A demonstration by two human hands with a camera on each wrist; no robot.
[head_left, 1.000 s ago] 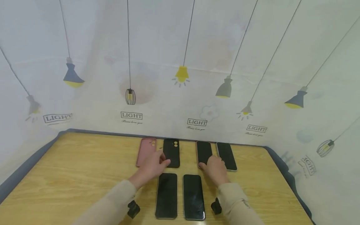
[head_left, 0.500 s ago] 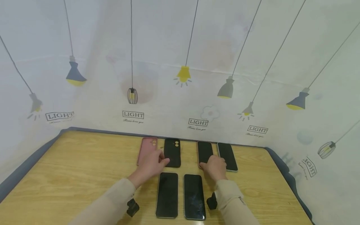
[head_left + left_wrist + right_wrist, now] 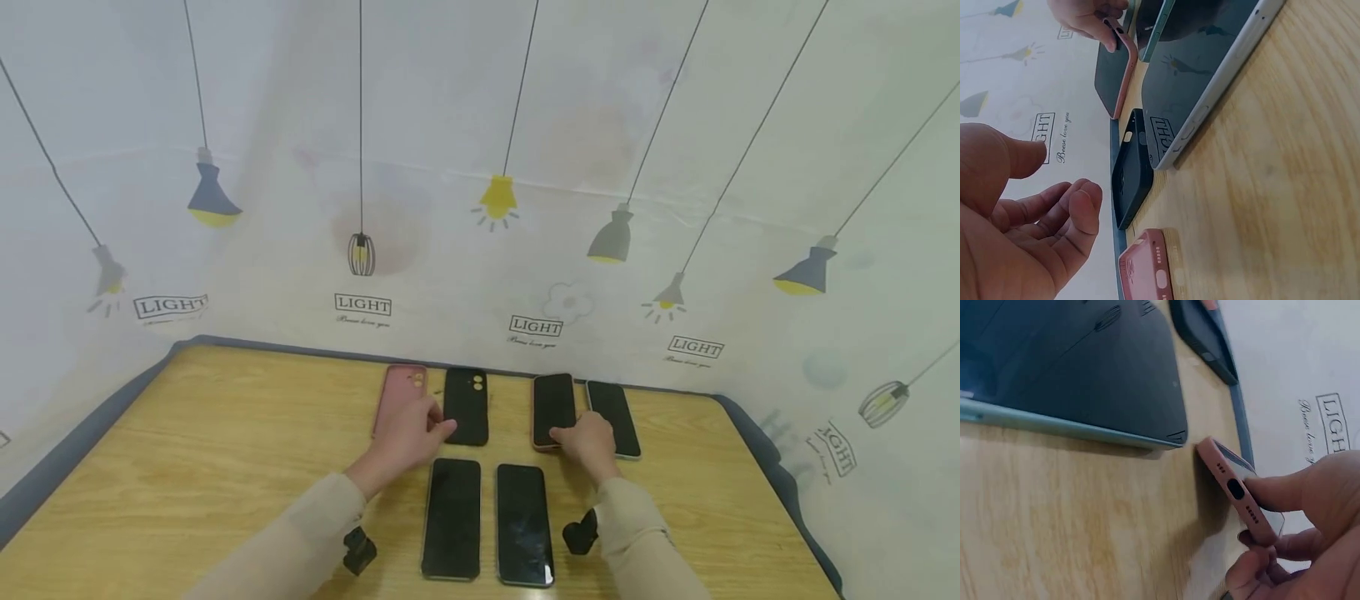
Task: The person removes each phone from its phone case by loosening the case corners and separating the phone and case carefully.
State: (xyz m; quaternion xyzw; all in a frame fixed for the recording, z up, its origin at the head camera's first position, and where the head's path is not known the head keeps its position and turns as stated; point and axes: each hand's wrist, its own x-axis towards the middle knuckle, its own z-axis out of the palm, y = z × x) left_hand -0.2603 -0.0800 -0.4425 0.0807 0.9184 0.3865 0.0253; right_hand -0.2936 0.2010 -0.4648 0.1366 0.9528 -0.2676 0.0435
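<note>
My right hand [image 3: 588, 442] pinches the near right corner of a phone in a pink case [image 3: 553, 408], thumb over the screen and fingers underneath. In the right wrist view the pink case's bottom edge [image 3: 1235, 489] is tilted, with a shadow on the table below it. My left hand [image 3: 408, 433] holds nothing, its fingers loosely bent over the near end of an empty pink phone case [image 3: 401, 392] and beside an empty black phone case [image 3: 467, 408]. In the left wrist view its thumb and fingertips [image 3: 1088, 203] stand apart.
A phone with a light rim [image 3: 615, 421] lies right of the pink-cased one. Two more dark-screened phones, a left one [image 3: 452, 517] and a right one [image 3: 523, 525], lie between my forearms on the wooden table [image 3: 225, 450]. A lamp-printed cloth [image 3: 450, 275] hangs behind.
My right hand has lifted the near end of the pink-cased phone, which lay flat before. My left hand keeps its place by the cases. The head view has shifted slightly.
</note>
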